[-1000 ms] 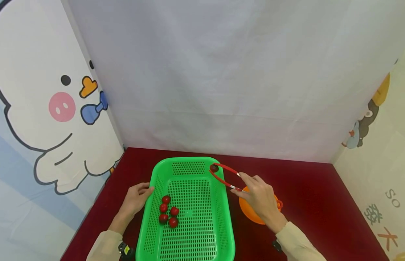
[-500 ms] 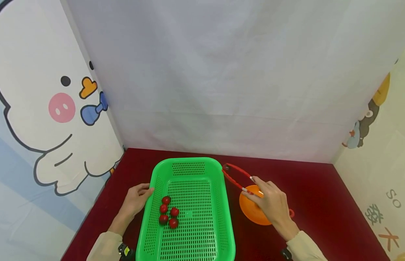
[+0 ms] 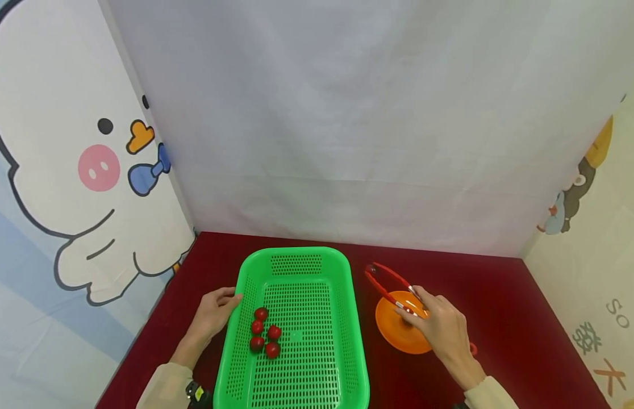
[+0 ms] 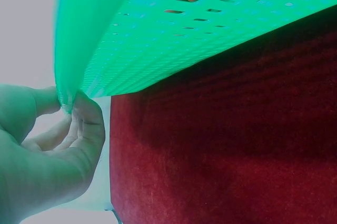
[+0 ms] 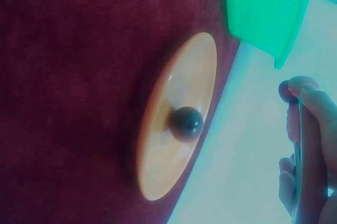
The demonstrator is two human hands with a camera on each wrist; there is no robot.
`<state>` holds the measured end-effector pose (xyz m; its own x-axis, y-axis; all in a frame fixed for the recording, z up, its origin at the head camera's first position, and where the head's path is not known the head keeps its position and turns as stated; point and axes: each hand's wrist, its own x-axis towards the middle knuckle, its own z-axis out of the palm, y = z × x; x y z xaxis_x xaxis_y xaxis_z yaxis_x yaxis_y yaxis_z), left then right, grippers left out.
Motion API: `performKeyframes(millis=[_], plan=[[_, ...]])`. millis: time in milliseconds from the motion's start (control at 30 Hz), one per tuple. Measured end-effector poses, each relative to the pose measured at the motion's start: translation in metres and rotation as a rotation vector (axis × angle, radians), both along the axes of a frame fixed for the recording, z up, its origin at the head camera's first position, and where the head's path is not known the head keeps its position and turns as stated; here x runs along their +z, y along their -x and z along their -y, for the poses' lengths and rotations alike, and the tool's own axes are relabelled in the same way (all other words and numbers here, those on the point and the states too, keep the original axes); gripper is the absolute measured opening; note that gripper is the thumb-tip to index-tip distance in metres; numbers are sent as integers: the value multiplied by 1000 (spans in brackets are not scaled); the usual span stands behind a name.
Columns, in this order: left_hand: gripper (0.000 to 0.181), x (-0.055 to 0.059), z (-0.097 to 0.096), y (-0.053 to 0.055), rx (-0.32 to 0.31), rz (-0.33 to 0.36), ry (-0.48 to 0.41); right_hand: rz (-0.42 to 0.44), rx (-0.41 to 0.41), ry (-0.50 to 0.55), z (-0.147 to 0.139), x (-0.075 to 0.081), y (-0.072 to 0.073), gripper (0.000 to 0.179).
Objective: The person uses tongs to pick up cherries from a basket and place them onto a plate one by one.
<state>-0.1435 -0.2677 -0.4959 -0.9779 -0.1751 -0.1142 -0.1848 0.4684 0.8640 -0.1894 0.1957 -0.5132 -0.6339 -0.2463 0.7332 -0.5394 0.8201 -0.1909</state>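
Observation:
My left hand [image 3: 212,312] pinches the left rim of a green perforated basket [image 3: 362,352]; the left wrist view shows thumb and fingers on either side of that rim. Several small red tomatoes [image 3: 272,350] lie in the basket's left part. Red tongs [image 3: 393,275] with pale bands are in my right hand [image 3: 442,326], fingers and thumb on their two arms. Between the tong tips sits a small dark red tomato [image 3: 372,269], held right of the basket. Below the tongs is an orange plate [image 3: 399,338], bearing one dark round fruit [image 5: 186,123] in the right wrist view.
A dark red cloth [image 3: 511,318] covers the table. Behind it hangs a pale curtain [image 3: 347,142], with cartoon-printed sheets at both sides. Part of a red ring [image 3: 472,348] shows beside my right wrist.
My right hand has carried the tongs and their tomato rightward, from above the basket's far right corner to beyond its right rim, near the plate. The left hand stays on the rim.

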Motion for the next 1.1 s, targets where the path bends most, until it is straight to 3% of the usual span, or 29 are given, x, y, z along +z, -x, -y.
performKeyframes(millis=[533,833,1100], plan=[[48,0,-1,-1,4,0,-8,149,-89,0,-24,-10,-14,56],[48,0,1,-1,4,-1,-8,302,-168,-3,-41,-15,-21,52],[48,2,0,-1,-4,1,-3,359,-205,-8,-53,-17,-24,52]])
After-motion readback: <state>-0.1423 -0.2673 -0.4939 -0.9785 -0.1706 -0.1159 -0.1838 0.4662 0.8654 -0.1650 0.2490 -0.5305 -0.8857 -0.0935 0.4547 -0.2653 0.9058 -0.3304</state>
